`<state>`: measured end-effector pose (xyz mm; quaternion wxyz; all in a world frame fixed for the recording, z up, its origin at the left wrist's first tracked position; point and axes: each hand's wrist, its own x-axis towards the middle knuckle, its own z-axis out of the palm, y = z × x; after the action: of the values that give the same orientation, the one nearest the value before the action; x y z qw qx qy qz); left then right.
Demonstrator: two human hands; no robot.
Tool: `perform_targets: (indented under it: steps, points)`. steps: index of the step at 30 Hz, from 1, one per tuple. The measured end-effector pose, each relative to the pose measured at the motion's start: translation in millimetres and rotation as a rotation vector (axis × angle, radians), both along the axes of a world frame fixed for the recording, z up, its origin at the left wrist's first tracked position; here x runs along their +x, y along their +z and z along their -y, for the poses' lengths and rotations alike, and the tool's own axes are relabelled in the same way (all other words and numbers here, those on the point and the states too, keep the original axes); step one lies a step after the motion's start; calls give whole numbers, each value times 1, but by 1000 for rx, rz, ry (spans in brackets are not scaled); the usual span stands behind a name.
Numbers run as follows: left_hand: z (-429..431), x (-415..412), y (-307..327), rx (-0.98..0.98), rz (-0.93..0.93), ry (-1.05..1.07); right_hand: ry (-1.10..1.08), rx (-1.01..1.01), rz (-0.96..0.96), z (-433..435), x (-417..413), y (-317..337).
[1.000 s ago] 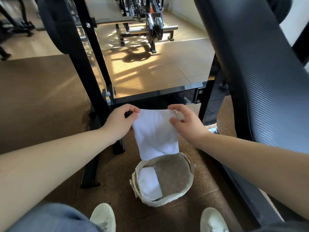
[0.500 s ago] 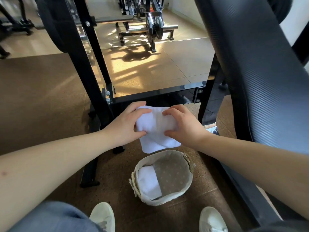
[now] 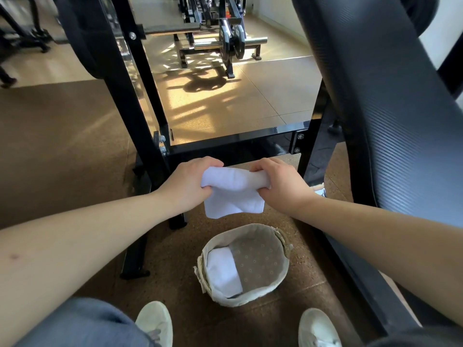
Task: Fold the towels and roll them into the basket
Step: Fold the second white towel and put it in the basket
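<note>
A white towel (image 3: 234,194) hangs in the air above the floor, its top part rolled into a tube and a short flap hanging below. My left hand (image 3: 190,181) grips the roll's left end, fingers curled over it. My right hand (image 3: 278,181) grips the right end the same way. Below them on the floor stands a round woven basket (image 3: 280,281) with a dotted beige lining. One rolled white towel (image 3: 224,271) lies against the basket's left inner wall.
A black steel gym frame (image 3: 225,146) crosses just behind my hands, with uprights at left and right. A black padded bench (image 3: 388,108) slopes down the right side. My white shoes (image 3: 155,324) stand on the cork floor by the basket.
The towel hung long from pinched top corners; both hands have since rolled its top downward, so the hanging flap is much shorter and its end has risen clear of the basket.
</note>
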<state>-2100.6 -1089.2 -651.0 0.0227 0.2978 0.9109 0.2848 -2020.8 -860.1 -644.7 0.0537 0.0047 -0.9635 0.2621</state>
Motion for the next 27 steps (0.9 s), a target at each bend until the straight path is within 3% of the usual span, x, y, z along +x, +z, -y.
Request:
perform_targets:
  steps: [3,5,9,12,15,19,27]
  points:
    - [2,-2,-2,28,32,13,-36,-96,32,-3,-1,0]
    - [2,-4,-1,39,41,40,-86,-278,81,-6,-1,1]
    - [3,-2,-2,182,232,86,-175,-678,197,-5,0,3]
    - [3,1,-2,186,218,65,-248,-771,228,-1,2,3]
    - [1,0,-1,150,130,57,-252,-675,158,1,2,2]
    - [3,0,-4,104,142,33,-66,-206,-58,-2,0,-1]
    - [6,4,-1,-49,25,-54,20,-81,33,4,5,-3]
